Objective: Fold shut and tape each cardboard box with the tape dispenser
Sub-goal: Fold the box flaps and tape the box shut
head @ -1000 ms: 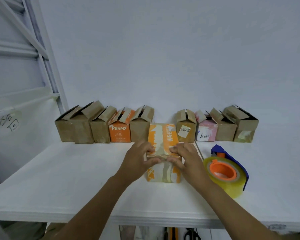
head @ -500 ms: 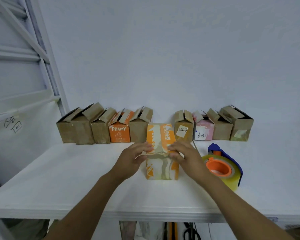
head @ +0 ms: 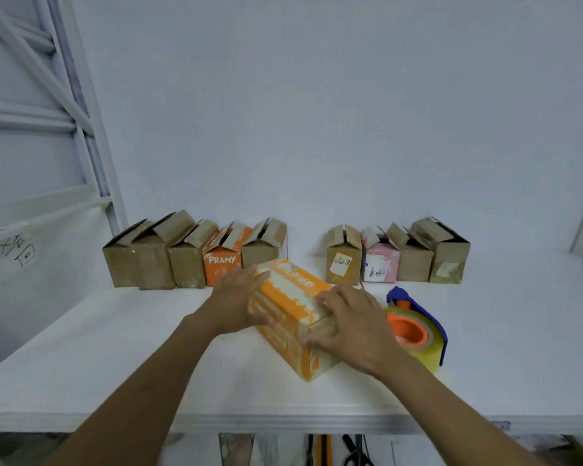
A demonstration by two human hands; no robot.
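An orange and white cardboard box (head: 288, 309) stands on the white table (head: 115, 358), turned at an angle with a corner towards me and its flaps folded down. My left hand (head: 238, 302) lies flat against its left side, fingers straight. My right hand (head: 345, 322) holds the right end, fingers over the top edge and thumb on the near face. The blue tape dispenser (head: 418, 326), with an orange hub and a yellowish roll, lies just right of my right hand.
Several small boxes with raised flaps line the back wall: a left group (head: 169, 260) including an orange PRAMY box (head: 223, 264), and a right group (head: 414, 260) with a pink one (head: 381, 265). A white rack (head: 64, 129) stands at the left.
The box has been turned from square-on to diagonal. My left hand slid from the top seam to the left side; my right hand moved to the right end.
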